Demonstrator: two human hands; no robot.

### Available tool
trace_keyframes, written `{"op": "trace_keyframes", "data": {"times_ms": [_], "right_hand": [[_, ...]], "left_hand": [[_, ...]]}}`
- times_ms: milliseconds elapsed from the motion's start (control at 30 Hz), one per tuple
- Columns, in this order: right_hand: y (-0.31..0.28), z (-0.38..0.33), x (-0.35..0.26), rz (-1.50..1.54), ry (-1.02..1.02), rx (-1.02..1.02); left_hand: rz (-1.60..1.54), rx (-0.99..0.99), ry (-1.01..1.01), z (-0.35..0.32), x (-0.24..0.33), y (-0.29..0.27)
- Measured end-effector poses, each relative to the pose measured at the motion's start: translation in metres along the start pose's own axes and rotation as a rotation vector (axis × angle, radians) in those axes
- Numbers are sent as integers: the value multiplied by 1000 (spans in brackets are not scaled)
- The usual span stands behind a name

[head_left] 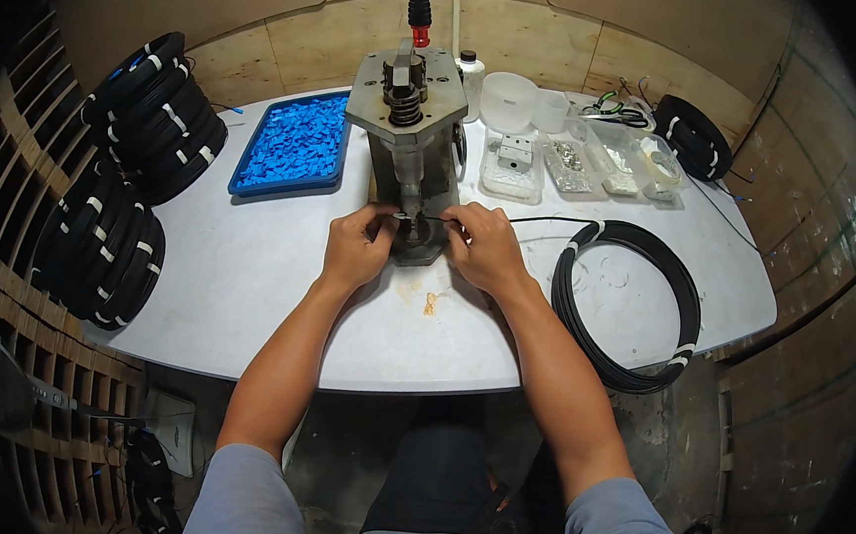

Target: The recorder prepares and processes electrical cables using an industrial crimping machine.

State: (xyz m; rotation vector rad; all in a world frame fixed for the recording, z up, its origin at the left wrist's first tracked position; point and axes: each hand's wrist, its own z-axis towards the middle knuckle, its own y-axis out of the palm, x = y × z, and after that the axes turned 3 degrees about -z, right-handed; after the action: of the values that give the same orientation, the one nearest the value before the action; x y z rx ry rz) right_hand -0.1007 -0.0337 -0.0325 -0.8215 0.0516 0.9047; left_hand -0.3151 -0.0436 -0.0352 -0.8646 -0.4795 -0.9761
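Observation:
A metal hand press [411, 152] with a red-and-black lever handle stands in the middle of the white table. My right hand [489, 246] is closed in a pinch on a black cable [550, 219], whose end reaches the tool at the foot of the press. That cable leads back to a coil [685, 285] tied with white tape, to the right. On the other side of the tool, my left hand [358, 249] has its thumb and fingers pinched together close to the press. Whatever lies between those fingertips is too small to name.
A blue tray [284, 193] of small blue parts sits left of the press. Stacked black coils [165, 120] fill the left edge. Clear boxes [574, 168] of metal parts, white tubs [508, 101], a bottle [469, 83] and pliers [613, 109] stand at the back right.

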Motion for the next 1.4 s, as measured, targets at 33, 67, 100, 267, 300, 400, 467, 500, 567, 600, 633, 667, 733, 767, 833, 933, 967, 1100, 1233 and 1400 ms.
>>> {"op": "trace_keyframes", "data": {"times_ms": [33, 67, 100, 267, 300, 400, 467, 500, 567, 600, 633, 667, 733, 767, 833, 933, 967, 1100, 1233, 1400], "right_hand": [[0, 0, 1, 7, 3, -2], [-1, 0, 0, 9, 1, -2], [-2, 0, -1, 18, 7, -7], [-7, -1, -5, 40, 33, -20], [-6, -1, -5, 43, 27, -12], [-8, -2, -7, 41, 34, -15], [-9, -2, -8, 35, 48, -24], [-9, -3, -8, 32, 37, -17], [-9, -3, -7, 30, 27, -11], [-9, -4, -6, 32, 31, -21], [-10, -4, -5, 34, 35, -31], [-10, -3, -7, 34, 37, -31], [-10, -3, -9, 56, 59, -35], [-10, -3, -9, 55, 60, -35], [-10, -2, -7, 65, 37, -38], [-10, -2, -8, 73, 44, -40], [-10, -2, -8, 72, 43, -41], [-9, -2, -7, 82, 48, -40], [-7, -3, -6, 114, 51, -14], [-9, -3, -7, 137, 65, -8]], "left_hand": [[-1, 0, 1, 0, -1, 1], [-10, 3, 27, 0, -2, 1], [-20, 6, 54, 0, -2, 0], [-22, -10, 88, -1, -3, -3], [-30, -17, 96, -1, -3, -3], [-29, -26, 93, -2, -3, -3], [-29, -33, 104, -1, -4, -3], [-30, -40, 115, -1, -3, -3], [-33, -46, 116, -1, -1, -3], [-36, -51, 116, -2, 1, -4], [-37, -52, 116, -2, 1, -4], [-34, -51, 128, -2, 2, -4], [-33, -52, 139, -3, 4, -5], [-51, -52, 145, -4, 6, -6], [-70, -53, 150, -4, 7, -6], [-62, -32, 199, -6, 5, -6], [-69, -30, 208, -6, 6, -6], [-76, -32, 223, -6, 4, -6], [-81, -37, 212, -6, 5, -6], [-52, -31, 171, -5, 7, -6]]}}
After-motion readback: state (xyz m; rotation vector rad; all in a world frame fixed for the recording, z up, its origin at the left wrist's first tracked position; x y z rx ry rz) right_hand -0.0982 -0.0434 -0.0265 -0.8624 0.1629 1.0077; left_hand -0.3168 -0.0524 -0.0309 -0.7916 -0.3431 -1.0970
